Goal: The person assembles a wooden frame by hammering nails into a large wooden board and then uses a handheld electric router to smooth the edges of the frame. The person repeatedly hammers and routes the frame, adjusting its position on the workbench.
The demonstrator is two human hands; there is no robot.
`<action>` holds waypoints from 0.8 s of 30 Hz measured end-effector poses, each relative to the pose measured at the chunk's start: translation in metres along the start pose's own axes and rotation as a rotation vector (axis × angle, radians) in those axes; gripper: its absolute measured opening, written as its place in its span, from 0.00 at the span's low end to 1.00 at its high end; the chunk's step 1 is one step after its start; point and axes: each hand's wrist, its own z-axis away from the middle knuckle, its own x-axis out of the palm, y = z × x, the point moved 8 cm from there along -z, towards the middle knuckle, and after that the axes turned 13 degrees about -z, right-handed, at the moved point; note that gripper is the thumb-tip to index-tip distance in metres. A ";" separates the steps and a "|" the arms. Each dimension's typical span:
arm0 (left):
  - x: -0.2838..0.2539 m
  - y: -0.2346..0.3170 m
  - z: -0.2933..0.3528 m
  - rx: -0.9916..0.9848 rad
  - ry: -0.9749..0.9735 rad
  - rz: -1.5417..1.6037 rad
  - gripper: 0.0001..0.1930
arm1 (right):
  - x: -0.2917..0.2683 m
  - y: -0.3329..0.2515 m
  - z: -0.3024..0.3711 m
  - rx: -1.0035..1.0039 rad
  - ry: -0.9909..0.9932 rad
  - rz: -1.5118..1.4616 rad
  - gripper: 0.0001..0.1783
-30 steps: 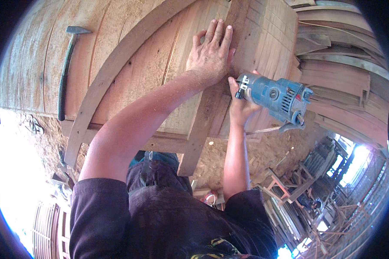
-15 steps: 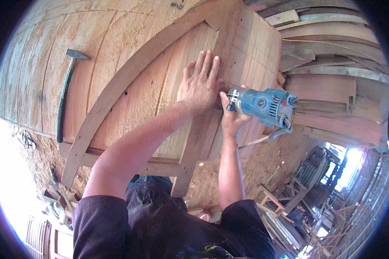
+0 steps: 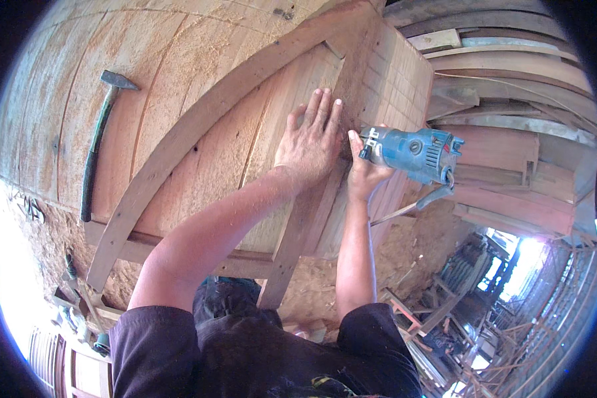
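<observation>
My left hand (image 3: 310, 146) lies with its fingers extended on the wooden crosspiece and the planks beside it. In my right hand (image 3: 367, 174) is a blue and silver trim router (image 3: 414, 151), gripped near its base and turned sideways. Its base end faces the right edge of the crosspiece (image 3: 295, 229), close beside my left hand; the bit is hidden. A curved wooden frame piece (image 3: 186, 136) meets the crosspiece at the far end. To the left, a hammer (image 3: 101, 146) with a dark green handle lies on the planks.
Sawdust covers the planked wooden surface (image 3: 53, 126). Long boards (image 3: 504, 60) are stacked at the far right. The router's cord (image 3: 395, 215) trails below it. Timber scraps and a wooden stand (image 3: 404, 312) are at the lower right.
The router and my right hand have moved slightly farther away along the crosspiece. My left hand stays flat in nearly the same place. The whole view has shifted a little.
</observation>
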 end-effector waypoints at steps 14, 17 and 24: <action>0.002 -0.001 0.000 -0.008 -0.036 0.048 0.36 | 0.021 0.010 -0.042 -0.010 0.007 -0.043 0.35; 0.003 -0.001 0.000 -0.009 -0.035 0.040 0.35 | 0.024 0.013 -0.052 -0.022 -0.009 -0.046 0.34; 0.000 0.000 -0.001 -0.010 -0.058 0.031 0.35 | 0.024 0.027 -0.073 -0.104 -0.024 -0.040 0.27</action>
